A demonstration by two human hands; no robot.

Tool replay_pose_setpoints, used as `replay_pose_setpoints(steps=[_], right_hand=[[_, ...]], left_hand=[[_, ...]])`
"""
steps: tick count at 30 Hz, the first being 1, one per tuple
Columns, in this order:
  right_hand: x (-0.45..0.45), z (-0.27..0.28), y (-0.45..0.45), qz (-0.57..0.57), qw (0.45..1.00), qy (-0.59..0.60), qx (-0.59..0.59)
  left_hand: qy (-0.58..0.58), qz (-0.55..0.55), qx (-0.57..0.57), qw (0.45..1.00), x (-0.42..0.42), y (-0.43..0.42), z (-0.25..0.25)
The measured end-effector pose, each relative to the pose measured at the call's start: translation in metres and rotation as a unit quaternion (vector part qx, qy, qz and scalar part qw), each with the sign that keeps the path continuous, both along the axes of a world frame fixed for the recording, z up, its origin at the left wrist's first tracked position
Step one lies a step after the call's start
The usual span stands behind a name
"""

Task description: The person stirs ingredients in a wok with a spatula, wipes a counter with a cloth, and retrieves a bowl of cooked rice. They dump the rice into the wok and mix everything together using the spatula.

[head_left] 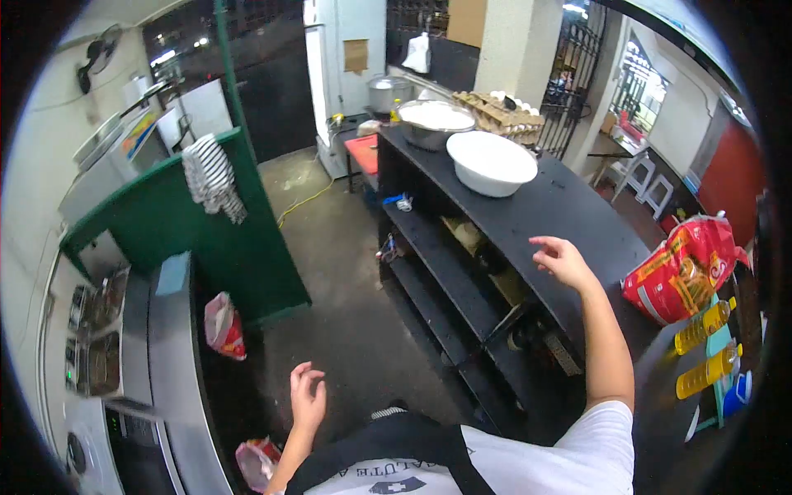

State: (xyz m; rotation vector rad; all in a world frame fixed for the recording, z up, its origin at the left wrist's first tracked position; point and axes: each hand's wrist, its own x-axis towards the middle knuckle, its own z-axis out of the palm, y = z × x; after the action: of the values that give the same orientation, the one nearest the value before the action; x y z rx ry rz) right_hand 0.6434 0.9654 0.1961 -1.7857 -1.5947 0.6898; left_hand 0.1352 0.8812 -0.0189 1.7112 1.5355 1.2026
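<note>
My right hand [563,262] hovers at the edge of the black counter [569,206], its fingers loosely bent and nothing in them. Beyond it on the counter sits a wide white basin [493,165], and behind that a metal bowl [436,136] with white contents I cannot make out. My left hand [307,398] hangs over the floor, fingers curled a little and apart, holding nothing. To the right of my right hand stand a large red bag [686,268] and two bottles of yellow oil [708,371].
Cardboard trays with eggs [499,115] are at the counter's far end. Open shelves [450,280] lie under it. Left are fryers [99,346], a steel worktop [173,346] and a green partition [165,190] with a striped cloth [213,177]. Red-and-white bags [224,326] stand low beside the worktop.
</note>
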Motion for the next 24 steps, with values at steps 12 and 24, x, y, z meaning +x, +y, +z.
replay_pose_setpoints(steps=[12,24], right_hand=[[-0.049,0.012,0.131,0.015,0.996,0.04,0.072],[-0.133,-0.041,0.349,-0.068,0.918,0.378,0.101]], left_hand=[[-0.016,-0.197,0.144,0.97,0.124,0.426,0.086],[0.077,-0.347,0.018,0.935,0.346,0.855,0.179]])
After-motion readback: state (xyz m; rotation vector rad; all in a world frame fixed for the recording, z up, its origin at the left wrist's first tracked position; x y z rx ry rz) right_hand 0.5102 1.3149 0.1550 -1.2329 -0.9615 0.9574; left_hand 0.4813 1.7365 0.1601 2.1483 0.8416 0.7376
